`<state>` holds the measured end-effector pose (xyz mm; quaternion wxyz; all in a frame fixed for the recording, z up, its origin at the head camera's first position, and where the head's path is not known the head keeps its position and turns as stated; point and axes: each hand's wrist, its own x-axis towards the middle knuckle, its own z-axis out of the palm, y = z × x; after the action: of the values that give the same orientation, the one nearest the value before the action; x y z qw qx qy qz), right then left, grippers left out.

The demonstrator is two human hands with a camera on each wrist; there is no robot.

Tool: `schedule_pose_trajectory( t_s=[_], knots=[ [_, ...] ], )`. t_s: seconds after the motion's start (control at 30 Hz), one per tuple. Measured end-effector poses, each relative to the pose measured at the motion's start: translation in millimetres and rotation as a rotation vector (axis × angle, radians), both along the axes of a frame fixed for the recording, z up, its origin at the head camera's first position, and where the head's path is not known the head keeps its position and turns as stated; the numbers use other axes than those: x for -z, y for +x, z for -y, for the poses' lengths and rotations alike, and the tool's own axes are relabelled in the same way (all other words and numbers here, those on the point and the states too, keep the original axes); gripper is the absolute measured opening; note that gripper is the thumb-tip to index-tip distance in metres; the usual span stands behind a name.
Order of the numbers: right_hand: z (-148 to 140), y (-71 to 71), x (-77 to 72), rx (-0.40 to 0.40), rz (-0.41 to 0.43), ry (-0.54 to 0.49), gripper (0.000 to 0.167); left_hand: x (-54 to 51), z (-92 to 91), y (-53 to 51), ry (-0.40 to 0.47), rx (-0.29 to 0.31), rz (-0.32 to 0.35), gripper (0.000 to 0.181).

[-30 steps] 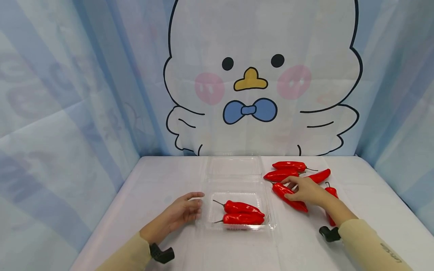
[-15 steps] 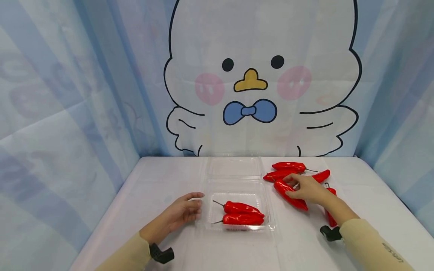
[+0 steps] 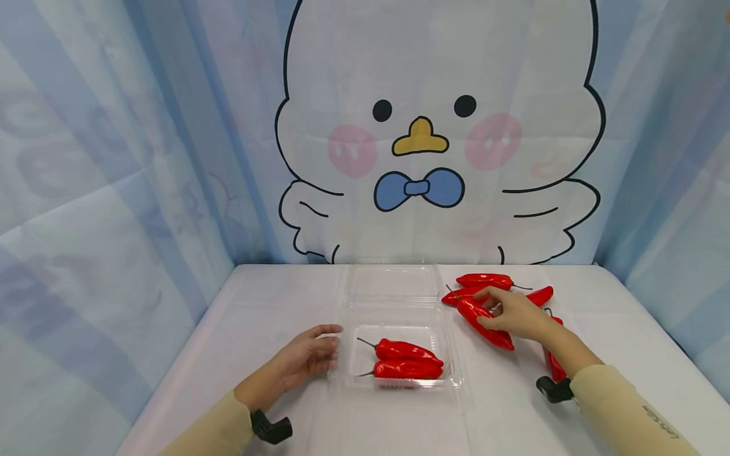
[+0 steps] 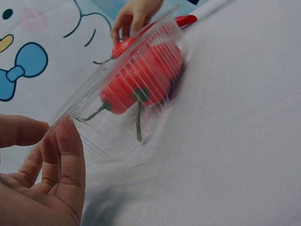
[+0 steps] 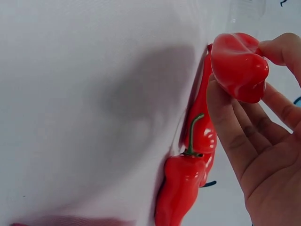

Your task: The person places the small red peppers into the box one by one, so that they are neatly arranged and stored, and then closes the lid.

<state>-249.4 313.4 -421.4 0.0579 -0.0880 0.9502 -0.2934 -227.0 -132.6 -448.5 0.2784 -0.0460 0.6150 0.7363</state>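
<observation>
My right hand (image 3: 516, 315) pinches a red chili pepper (image 3: 474, 318) between thumb and fingers. In the right wrist view this pepper (image 5: 237, 66) is held up off the white cloth, its rounded end facing the camera. To the left, an open clear plastic clamshell box (image 3: 399, 314) has its lid (image 3: 393, 282) folded back. Two red peppers (image 3: 407, 351) lie side by side inside, green stems pointing left. The left wrist view has my left hand (image 4: 54, 174) pinching the rim of the box (image 4: 113, 66) with thumb and fingers.
Several loose red peppers lie around the right hand: one at the back (image 3: 485, 280), one just in front of it (image 3: 456, 296), one at the right (image 3: 540, 296) and one partly behind the forearm (image 3: 554, 362). Behind the white-covered table (image 3: 274, 297) hangs a printed curtain (image 3: 422, 234).
The right hand has raised its pepper slightly, and the pepper's stem end now points up to the left. My left hand and the box have stayed put.
</observation>
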Motion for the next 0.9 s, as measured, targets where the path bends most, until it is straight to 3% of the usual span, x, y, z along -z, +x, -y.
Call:
schedule_pose_trajectory(
  t_s=[0.9],
  knots=[
    [17.8,-6.5,-17.3,-0.051,-0.023,-0.074,0.050,0.8,0.5,-0.3,0.016,0.002,0.002,0.049]
  ],
)
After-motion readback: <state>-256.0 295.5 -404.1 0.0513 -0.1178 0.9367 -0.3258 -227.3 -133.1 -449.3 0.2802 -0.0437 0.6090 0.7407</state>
